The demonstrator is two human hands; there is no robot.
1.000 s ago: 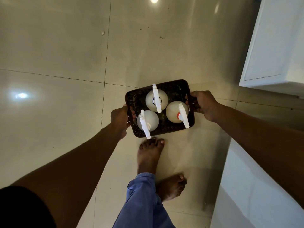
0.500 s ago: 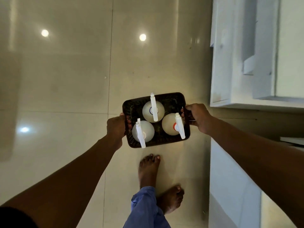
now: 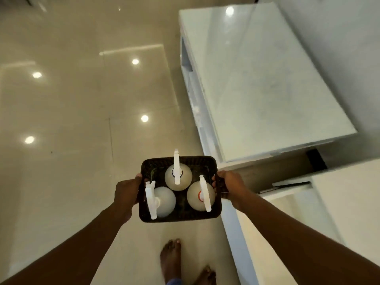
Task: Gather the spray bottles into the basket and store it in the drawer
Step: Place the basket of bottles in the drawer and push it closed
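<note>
So we're carrying the dark woven basket (image 3: 181,217) out in front of us over the glossy tiled floor (image 3: 82,120), left hand (image 3: 127,192) clenched on its left edge and right hand (image 3: 230,187) gripping the right handle, fingers (image 3: 214,181) curled around it. Three spray bottles sit upright inside: one at the far middle (image 3: 178,179), one near left (image 3: 163,199), and one near right with an orange collar (image 3: 200,196). A white cabinet (image 3: 267,89) stands just to our right, our bare feet (image 3: 171,256) below.
</note>
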